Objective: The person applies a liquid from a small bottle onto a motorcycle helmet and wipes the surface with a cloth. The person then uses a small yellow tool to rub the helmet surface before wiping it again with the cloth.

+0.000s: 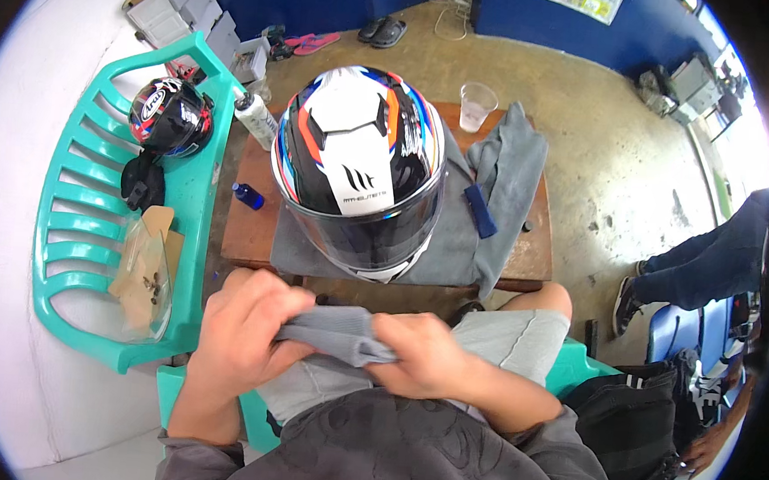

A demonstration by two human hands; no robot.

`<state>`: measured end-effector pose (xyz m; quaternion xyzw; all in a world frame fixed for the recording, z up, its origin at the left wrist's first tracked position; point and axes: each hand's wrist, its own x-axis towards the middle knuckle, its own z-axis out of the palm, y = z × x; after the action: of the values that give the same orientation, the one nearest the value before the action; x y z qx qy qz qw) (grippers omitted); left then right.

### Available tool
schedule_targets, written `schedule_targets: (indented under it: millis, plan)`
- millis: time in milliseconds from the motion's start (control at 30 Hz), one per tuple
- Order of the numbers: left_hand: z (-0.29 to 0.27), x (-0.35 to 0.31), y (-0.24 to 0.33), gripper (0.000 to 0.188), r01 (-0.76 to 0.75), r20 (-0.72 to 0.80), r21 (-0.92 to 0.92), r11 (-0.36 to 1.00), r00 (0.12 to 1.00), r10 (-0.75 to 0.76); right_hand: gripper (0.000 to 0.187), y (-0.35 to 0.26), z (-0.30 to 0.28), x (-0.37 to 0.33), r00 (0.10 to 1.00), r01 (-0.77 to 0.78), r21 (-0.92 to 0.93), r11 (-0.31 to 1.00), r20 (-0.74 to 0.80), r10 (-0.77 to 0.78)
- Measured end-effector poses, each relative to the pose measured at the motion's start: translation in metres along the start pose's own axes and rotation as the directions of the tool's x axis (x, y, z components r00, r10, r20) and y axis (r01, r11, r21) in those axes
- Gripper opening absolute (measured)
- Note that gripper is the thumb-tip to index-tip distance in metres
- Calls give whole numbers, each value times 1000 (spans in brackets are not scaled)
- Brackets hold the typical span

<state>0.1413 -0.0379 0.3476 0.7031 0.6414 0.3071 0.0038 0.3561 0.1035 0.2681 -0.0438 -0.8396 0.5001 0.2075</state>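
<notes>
The left hand (249, 333) and right hand (421, 357) are pinching opposite ends of a folded grey strip of cloth (334, 327), which is looking soft and bunched as it is hanging between them over the pale shorts (511, 342). Just beyond, a white, black and orange helmet (356, 140) is standing on a larger grey towel (510, 164), hiding the middle of the brown tabletop (536, 246), while a navy band (480, 211), a blue bottle (247, 197) and a clear cup (477, 108) are resting around it
</notes>
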Motion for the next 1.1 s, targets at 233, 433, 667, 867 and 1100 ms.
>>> schedule_targets:
  millis: [233, 433, 667, 867, 1100]
  plan:
    - [82, -26, -41, 25, 323, -33, -549, 771, 913, -406, 24, -17, -150, -2, 784, -615, -459, 640, -441, 437]
    - [184, -52, -32, 26, 485, 380, -595, 641, 872, -308, 27, -45, -195, -14, 870, 180, 190, 965, -488, -66]
    - [238, -77, -47, 44, 521, 586, -419, 744, 781, -217, 35, -83, -300, -5, 744, 656, 747, 106, -617, -257]
    - [258, -90, -68, 51, 530, 710, -236, 814, 667, -229, 42, -71, -267, 19, 864, 384, 285, 878, -447, -232]
    - [259, -85, -71, 56, 557, 726, -225, 799, 643, -244, 18, 11, -238, 61, 634, -766, -633, 111, -773, -30]
